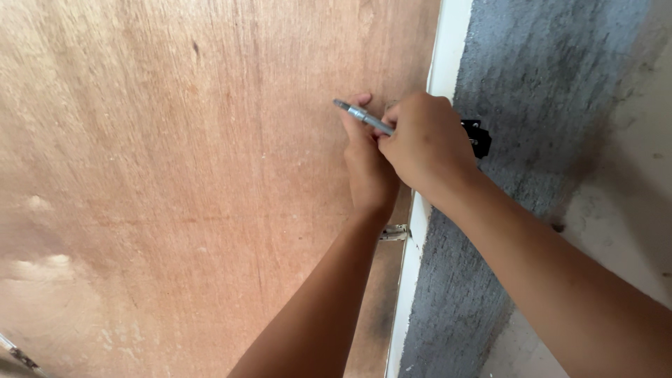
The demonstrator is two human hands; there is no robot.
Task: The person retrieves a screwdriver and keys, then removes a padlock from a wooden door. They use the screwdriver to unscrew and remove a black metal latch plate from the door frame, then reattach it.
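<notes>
Seemingly, right hand [427, 143] grip clamps a metal pen [362, 116], its tip protruding left above left hand [369, 171].

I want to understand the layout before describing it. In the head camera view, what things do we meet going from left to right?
Brown plywood door panel → slim silver metal pen-like tool in the two hands → white painted door frame strip → small black metal fitting → rough grey plastered wall → pale smooth wall surface.
</notes>
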